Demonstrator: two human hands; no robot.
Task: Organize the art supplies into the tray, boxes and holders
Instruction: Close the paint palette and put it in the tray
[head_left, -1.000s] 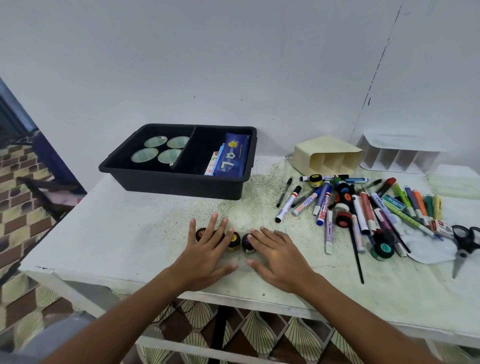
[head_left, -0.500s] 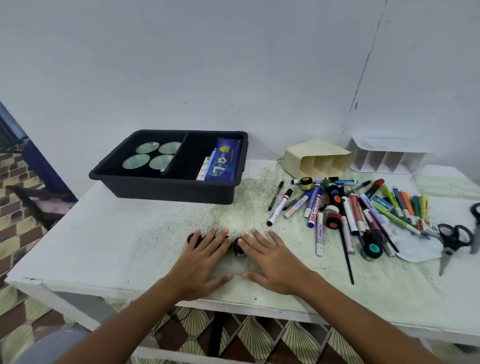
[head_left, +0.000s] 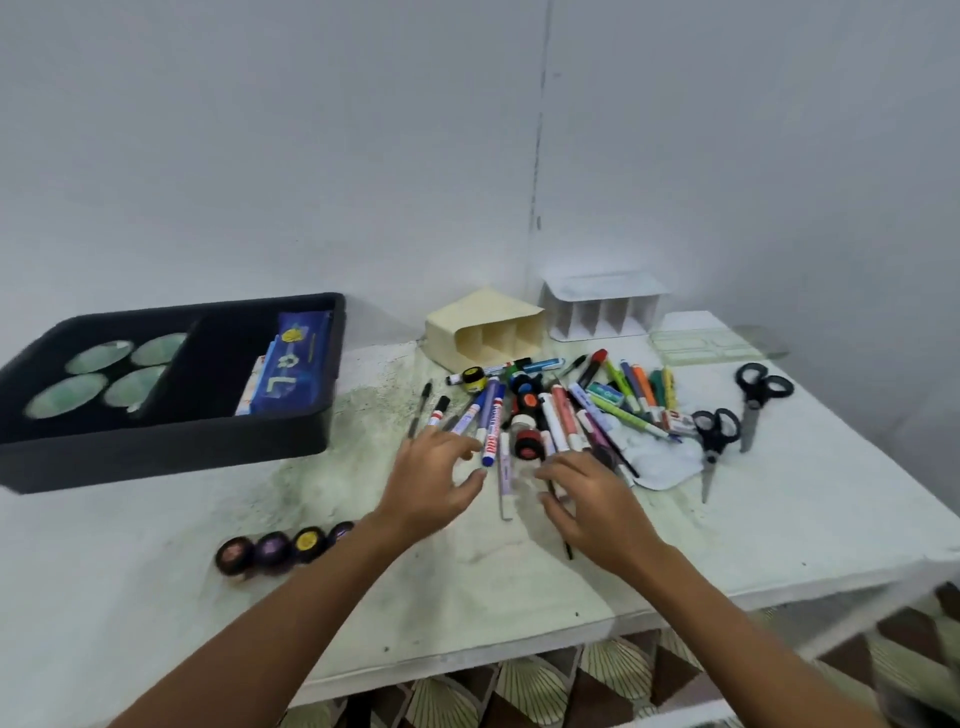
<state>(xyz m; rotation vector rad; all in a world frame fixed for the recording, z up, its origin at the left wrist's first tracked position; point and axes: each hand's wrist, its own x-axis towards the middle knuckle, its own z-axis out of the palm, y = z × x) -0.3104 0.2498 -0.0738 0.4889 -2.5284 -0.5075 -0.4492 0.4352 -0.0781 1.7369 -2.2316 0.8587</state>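
**Hands at the marker pile**

At the near edge of the loose heap of coloured markers (head_left: 545, 415), left hand (head_left: 431, 478) and right hand (head_left: 592, 499) hover, fingers loosely spread, gripping nothing. Four small round paint pots (head_left: 283, 545) sit in a row left of the left forearm. Black plastic divided tray (head_left: 171, 447) rear-left.

pale white-green painted table (head_left: 779, 525) carries: black plastic tray (head_left: 171, 447) at left, cream 3-slot holder (head_left: 483, 332) & white slotted holder (head_left: 602, 306) at back, pile of coloured markers (head_left: 561, 410), 2 black-handled scissors (head_left: 714, 436), row of 4 small dark paint pots (head_left: 283, 548) at front.
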